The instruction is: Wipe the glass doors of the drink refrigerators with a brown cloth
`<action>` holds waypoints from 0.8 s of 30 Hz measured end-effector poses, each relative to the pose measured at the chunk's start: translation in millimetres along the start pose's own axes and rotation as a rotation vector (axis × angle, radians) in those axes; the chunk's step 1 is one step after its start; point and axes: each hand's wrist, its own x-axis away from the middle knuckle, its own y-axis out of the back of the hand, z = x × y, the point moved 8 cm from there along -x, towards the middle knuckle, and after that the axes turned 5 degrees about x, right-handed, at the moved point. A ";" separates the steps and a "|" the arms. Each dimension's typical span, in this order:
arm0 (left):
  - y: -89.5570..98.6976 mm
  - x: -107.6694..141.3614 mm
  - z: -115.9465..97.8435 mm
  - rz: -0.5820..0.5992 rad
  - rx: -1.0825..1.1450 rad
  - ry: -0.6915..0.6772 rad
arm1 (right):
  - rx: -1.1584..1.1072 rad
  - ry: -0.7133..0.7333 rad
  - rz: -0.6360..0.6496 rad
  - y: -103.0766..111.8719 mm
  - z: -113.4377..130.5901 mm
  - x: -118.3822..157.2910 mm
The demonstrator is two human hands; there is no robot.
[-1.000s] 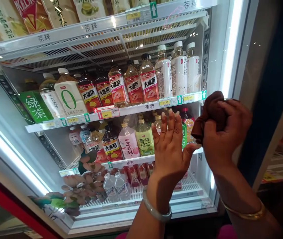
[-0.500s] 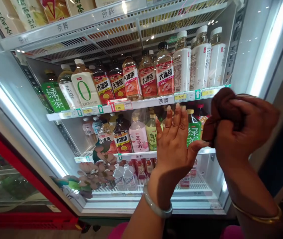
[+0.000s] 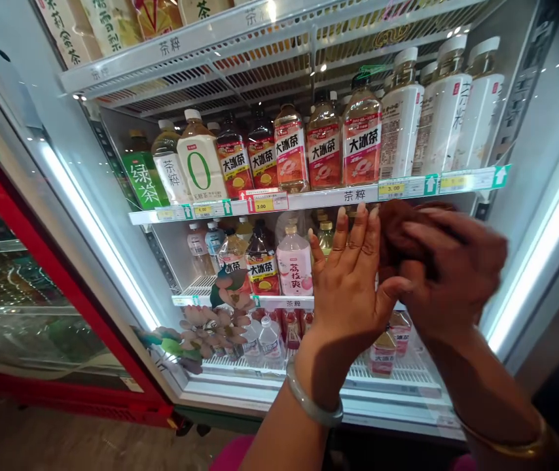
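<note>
Fingers apart, my left hand (image 3: 345,284) lies flat against the glass front of a lit drinks fridge, with a pale bangle on its wrist. Just to its right, my right hand (image 3: 451,268) is closed on a bunched dark brown cloth (image 3: 402,232) against the glass. The two hands overlap or nearly touch near the left thumb. Behind the glass stand rows of bottles, among them a peach-coloured tea bottle (image 3: 362,140) and a pink bottle (image 3: 294,263). A gold bangle circles my right wrist.
Flower decals (image 3: 215,327) sit on the lower left of the glass. A red-framed fridge (image 3: 88,327) stands at the left. Price strips run along the shelf edge (image 3: 319,198). Bright light tubes line both sides of the cabinet.
My right hand has moved left with the cloth, closer to my left hand. The fridge's contents appear shifted to the right in the view. My left hand stays flat.
</note>
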 end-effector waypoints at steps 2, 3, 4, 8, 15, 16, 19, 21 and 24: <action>4.1 -0.8 2.1 -0.019 -0.018 0.028 | -0.015 -0.064 -0.092 8.9 -20.5 -6.0; 6.2 -1.0 3.5 -0.026 -0.025 0.041 | -0.030 -0.092 -0.147 12.8 -27.5 -8.2; 8.3 -1.1 4.7 -0.030 -0.030 0.047 | -0.043 -0.110 -0.193 15.1 -30.8 -9.5; 14.6 0.8 10.8 -0.020 -0.032 0.044 | 0.036 -0.122 -0.095 -2.0 -4.3 -9.6; 30.5 3.7 31.4 -0.093 -0.073 0.065 | -0.007 -0.035 -0.001 -24.2 61.6 11.0; 31.0 3.2 32.8 -0.102 -0.081 0.060 | -0.013 -0.004 0.018 -24.9 60.6 13.0; 29.2 1.5 34.3 -0.140 -0.097 0.058 | -0.033 0.094 0.032 -17.2 46.2 11.0; 26.9 1.0 34.0 -0.166 -0.097 0.069 | -0.015 0.011 0.034 -9.4 26.8 2.6; 24.9 1.6 32.6 -0.166 -0.092 0.063 | 0.024 -0.213 0.038 -2.3 6.3 -8.1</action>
